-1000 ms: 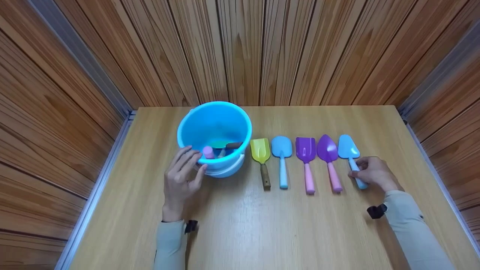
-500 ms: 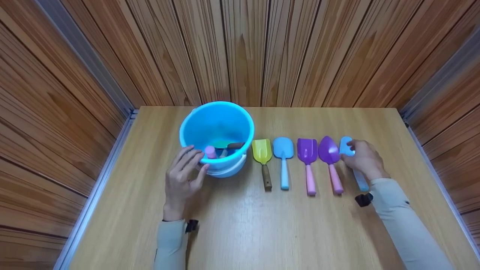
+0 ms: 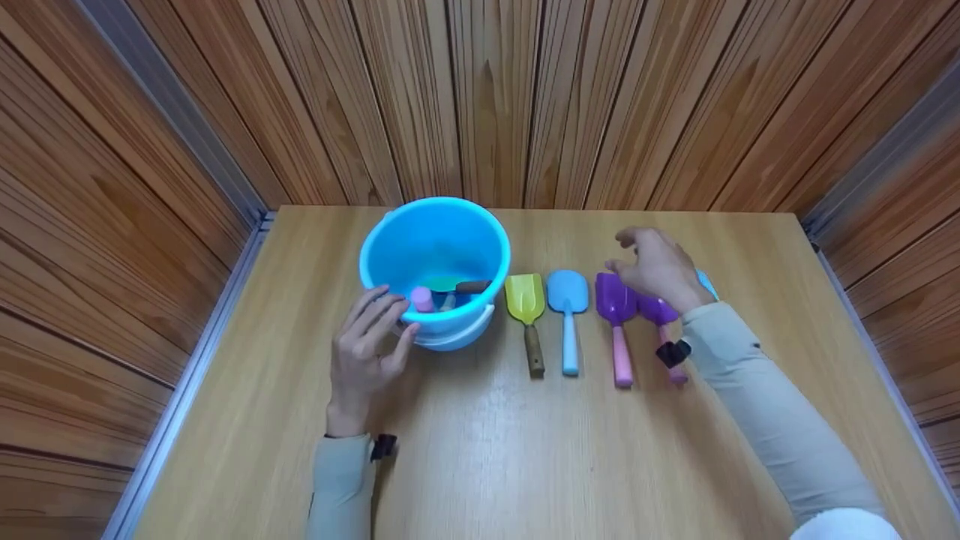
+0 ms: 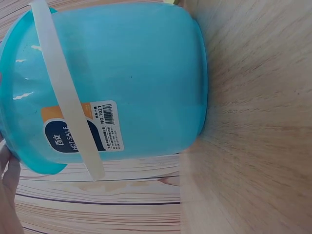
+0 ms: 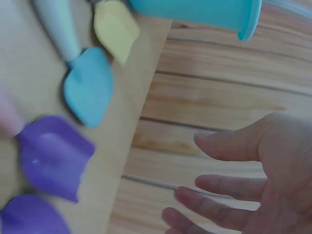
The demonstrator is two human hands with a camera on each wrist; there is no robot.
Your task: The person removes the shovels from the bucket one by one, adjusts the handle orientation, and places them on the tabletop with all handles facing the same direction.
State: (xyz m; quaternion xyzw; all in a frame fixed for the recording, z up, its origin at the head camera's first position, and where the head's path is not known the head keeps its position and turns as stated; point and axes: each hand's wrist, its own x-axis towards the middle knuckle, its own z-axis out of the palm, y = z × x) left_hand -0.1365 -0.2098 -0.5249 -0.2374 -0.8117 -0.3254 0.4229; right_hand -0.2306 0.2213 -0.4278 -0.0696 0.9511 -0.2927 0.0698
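A blue bucket (image 3: 450, 330) with a white handle (image 4: 68, 92) stands at the back left of the table. My left hand (image 3: 364, 356) holds its near left rim, fingertips over the edge and thumb outside. Inside lie a pink-ended piece (image 3: 422, 299) and a dark-handled tool (image 3: 472, 286), partly hidden by the wall. My right hand (image 3: 656, 266) hovers with spread fingers, holding nothing, over the heads of a square purple shovel (image 3: 616, 300) and a pointed purple trowel (image 3: 657, 310). A light blue trowel (image 3: 706, 284) is mostly hidden behind the right forearm.
Between the bucket and the purple shovel lie a yellow shovel (image 3: 525, 298) with a brown handle and a blue shovel (image 3: 568, 291). Wood-plank walls (image 3: 487, 97) enclose the table (image 3: 510, 450) at the back and both sides.
My right hand has left the light blue trowel's handle, passed over its head and moved left above the purple tools. The left hand stays at the bucket's rim.
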